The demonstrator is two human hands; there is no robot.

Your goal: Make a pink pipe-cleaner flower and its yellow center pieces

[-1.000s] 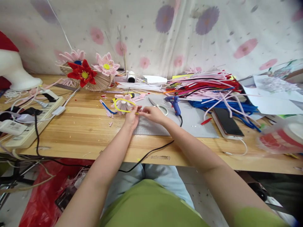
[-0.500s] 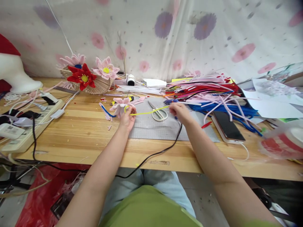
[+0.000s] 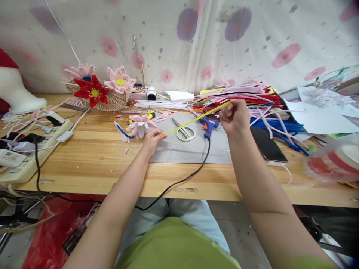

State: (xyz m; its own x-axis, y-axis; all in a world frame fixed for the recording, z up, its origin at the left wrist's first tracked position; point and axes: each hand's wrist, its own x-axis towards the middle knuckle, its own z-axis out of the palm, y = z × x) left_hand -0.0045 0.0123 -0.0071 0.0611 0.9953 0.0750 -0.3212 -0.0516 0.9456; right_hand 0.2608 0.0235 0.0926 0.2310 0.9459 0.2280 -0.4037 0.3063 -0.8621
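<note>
So the thin yellow fuzzy pipe cleaner [image 3: 196, 119] is pulled out straight between both hands, slanting up toward 2 o'clock. Left hand [image 3: 152, 139] pinches the low end right by the pink pipe-cleaner flower [image 3: 139, 124] lying on the wooden table [image 3: 92, 157]. Right hand [image 3: 235, 118] is raised, fingers curled shut around the high end.

Hard to see: the blue hot glue gun [image 3: 209, 127] is half behind the right wrist, and the black phone [image 3: 266, 144] is partly under it too. The big heap of coloured pipe cleaners [image 3: 252, 101] at 1 o'clock is a tangle. The red blurry tub at 3 o'clock is cut off.

Open space is the grey cutting mat [image 3: 185, 149] by the white-handled scissors [image 3: 183, 132]. The power strip [image 3: 25, 149] at 9 o'clock has a label I can't read.
</note>
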